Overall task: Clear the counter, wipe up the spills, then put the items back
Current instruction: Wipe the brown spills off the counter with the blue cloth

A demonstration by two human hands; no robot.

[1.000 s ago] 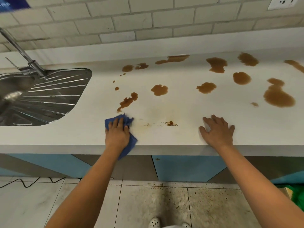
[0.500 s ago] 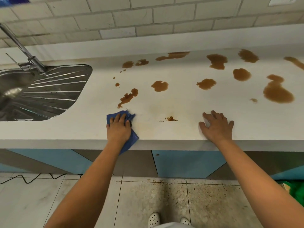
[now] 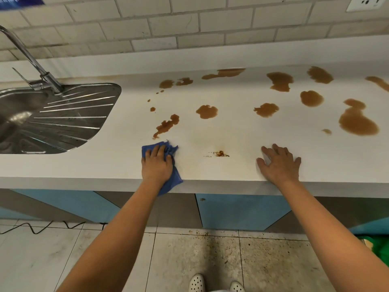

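Note:
A white counter (image 3: 231, 135) carries several brown liquid spills, among them a big one (image 3: 357, 123) at the right and a streak (image 3: 166, 125) just beyond the cloth. My left hand (image 3: 156, 167) presses flat on a blue cloth (image 3: 171, 178) near the front edge; a corner of the cloth hangs over the edge. A small patch of brown crumbs (image 3: 220, 153) lies between my hands. My right hand (image 3: 279, 163) rests flat on the bare counter with its fingers spread, holding nothing.
A steel sink with a ribbed drainer (image 3: 63, 114) and a tap (image 3: 25, 53) is set into the counter at the left. A tiled wall rises behind, with a socket (image 3: 369, 3) at top right. Blue cabinet doors (image 3: 237, 209) stand below. Something green (image 3: 379, 247) sits on the floor at right.
My left hand with the cloth has slid slightly away from me toward the brown streak. The faint smear beside the cloth has gone. My right hand has stayed in place.

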